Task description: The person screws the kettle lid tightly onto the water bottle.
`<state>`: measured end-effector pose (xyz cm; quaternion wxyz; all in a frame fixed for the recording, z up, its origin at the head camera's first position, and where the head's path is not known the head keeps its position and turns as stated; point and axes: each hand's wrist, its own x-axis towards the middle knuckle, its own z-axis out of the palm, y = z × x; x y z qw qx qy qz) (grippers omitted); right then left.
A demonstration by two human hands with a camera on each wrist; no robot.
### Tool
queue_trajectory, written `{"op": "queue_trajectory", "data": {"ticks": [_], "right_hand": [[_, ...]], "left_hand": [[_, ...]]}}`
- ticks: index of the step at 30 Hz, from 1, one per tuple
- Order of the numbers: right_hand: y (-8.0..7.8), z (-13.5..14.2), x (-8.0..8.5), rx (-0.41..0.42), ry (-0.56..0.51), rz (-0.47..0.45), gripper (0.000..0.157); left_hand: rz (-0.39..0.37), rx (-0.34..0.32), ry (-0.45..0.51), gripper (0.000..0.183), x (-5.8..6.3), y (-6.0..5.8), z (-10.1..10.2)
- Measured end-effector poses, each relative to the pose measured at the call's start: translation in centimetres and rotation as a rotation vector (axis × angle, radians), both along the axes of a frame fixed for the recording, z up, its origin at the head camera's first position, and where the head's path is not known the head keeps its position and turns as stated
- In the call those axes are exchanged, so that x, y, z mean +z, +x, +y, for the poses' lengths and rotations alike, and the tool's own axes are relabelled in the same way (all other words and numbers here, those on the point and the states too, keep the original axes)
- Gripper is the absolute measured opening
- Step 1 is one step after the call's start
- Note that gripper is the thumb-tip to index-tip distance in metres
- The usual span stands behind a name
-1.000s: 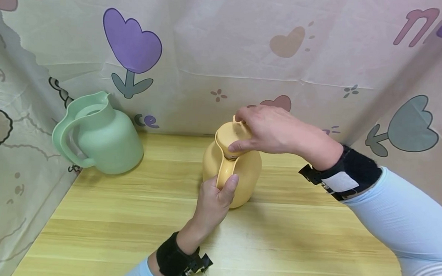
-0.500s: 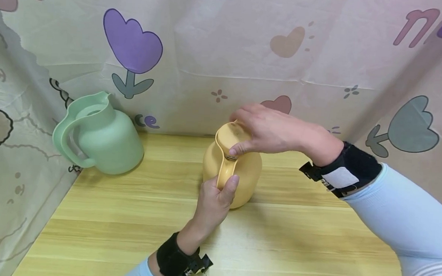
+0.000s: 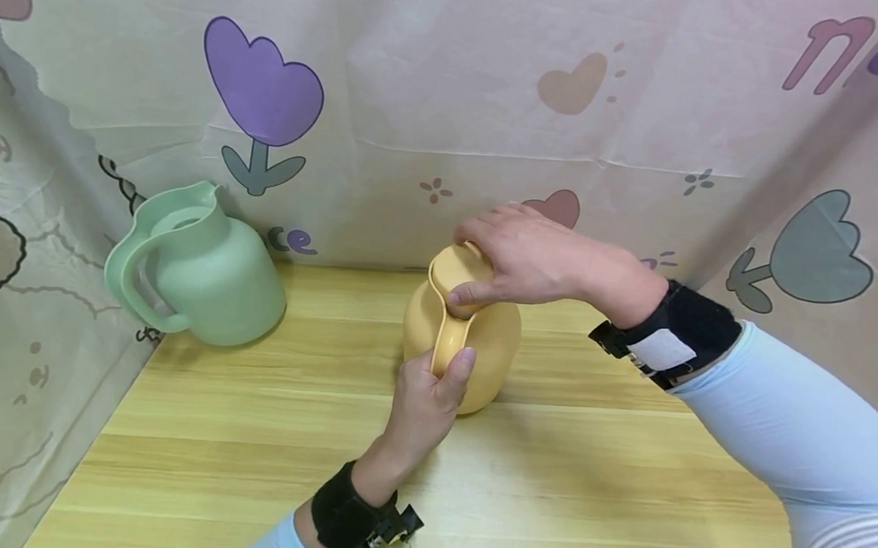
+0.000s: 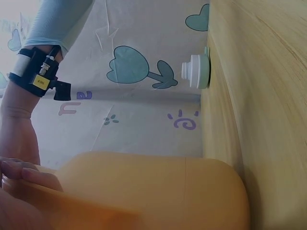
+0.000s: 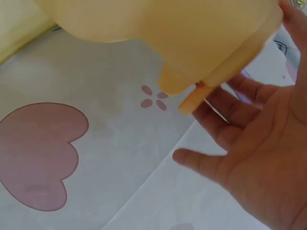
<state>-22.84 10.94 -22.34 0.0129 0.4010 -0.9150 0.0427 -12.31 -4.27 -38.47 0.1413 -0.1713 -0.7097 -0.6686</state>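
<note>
A yellow jug [image 3: 490, 359] stands upright on the table, its handle turned toward me. My left hand [image 3: 426, 402] grips that handle, thumb along its top. The round yellow lid [image 3: 460, 267] sits in the jug's mouth. Over it, my right hand [image 3: 525, 254] holds the lid's edge, thumb on the near side and fingers at the far side. In the right wrist view, the fingers [image 5: 230, 108] touch the lid by a small tab [image 5: 192, 99], with the little finger held off. The left wrist view shows the jug's side close up [image 4: 158, 187].
A green jug [image 3: 223, 279] without a lid stands at the back left near the patterned cloth backdrop [image 3: 420, 74]. In the left wrist view, a white and green lid [image 4: 199, 71] lies on the table [image 4: 268, 96]. The head view does not show this lid.
My right hand has turned slightly leftward with the lid, which sits a little lower in the jug's mouth. Dark marks under its rim are out of sight. My left hand stays put.
</note>
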Motion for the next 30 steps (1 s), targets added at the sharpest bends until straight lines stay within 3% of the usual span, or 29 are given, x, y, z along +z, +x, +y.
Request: {"op": "queue_trajectory", "data": {"ticks": [3, 8, 15, 22, 30], "right_hand": [[0.0, 0.0, -0.2, -0.057, 0.026, 0.040, 0.076], [0.2, 0.0, -0.1, -0.072, 0.038, 0.047, 0.082], [0.6, 0.2, 0.6, 0.010, 0.004, -0.098, 0.070], [0.7, 0.4, 0.9, 0.070, 0.017, -0.118, 0.061], [0.5, 0.0, 0.4, -0.036, 0.042, -0.034, 0.070]], "left_hand": [[0.003, 0.006, -0.008, 0.039, 0.0, 0.0, 0.0], [-0.002, 0.010, -0.011, 0.040, 0.0, 0.0, 0.0], [0.009, -0.011, 0.005, 0.041, -0.1, -0.1, 0.0], [0.008, -0.009, 0.010, 0.040, -0.1, 0.0, 0.0], [0.016, 0.010, 0.004, 0.041, -0.1, -0.1, 0.0]]}}
